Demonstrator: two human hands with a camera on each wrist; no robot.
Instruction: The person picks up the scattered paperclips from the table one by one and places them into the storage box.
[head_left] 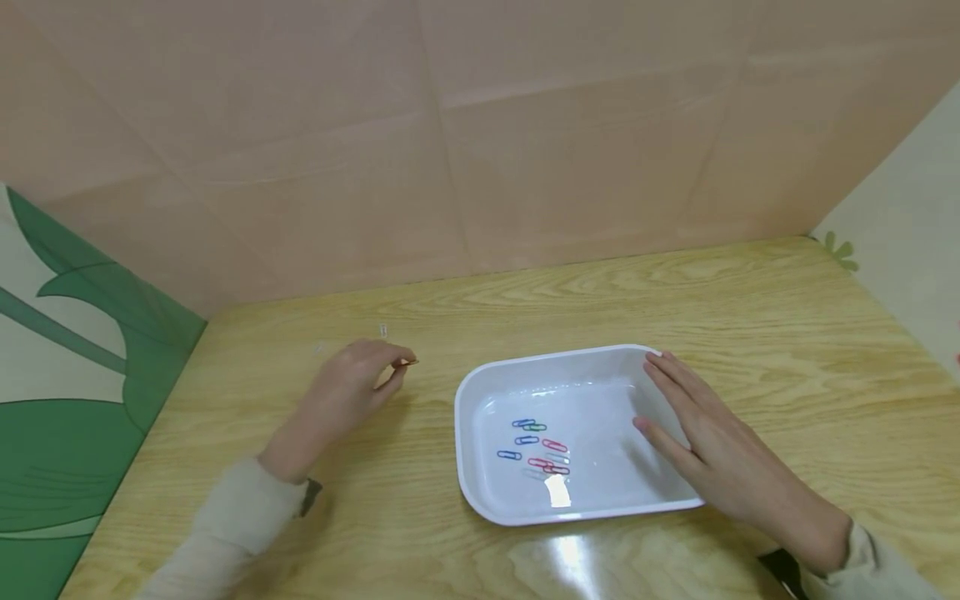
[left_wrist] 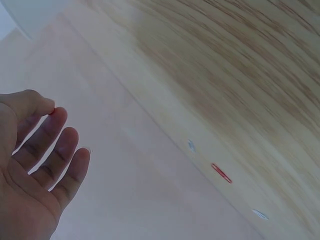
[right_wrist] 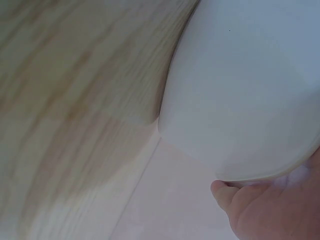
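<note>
My left hand [head_left: 352, 379] is above the table, left of the white tray [head_left: 468, 492]. Its thumb and index finger pinch a small paper clip [head_left: 408, 362]; only a red bit of it shows between the fingertips in the left wrist view. Blue, red, green and pale paper clips [head_left: 527, 440] lie in the tray's left half. On the table past the left hand are a red paper clip [left_wrist: 221, 173] and two pale ones [left_wrist: 191, 145], [left_wrist: 260, 214]. My right hand [head_left: 705, 433] rests over the tray's right rim, fingers fairly straight, the thumb over the inside.
The wood-grain table [head_left: 375, 533] runs back to a pinkish cloth-like wall [head_left: 450, 167]. A green-patterned panel [head_left: 60, 450] borders the left side, and a pale panel [head_left: 915, 208] stands on the right.
</note>
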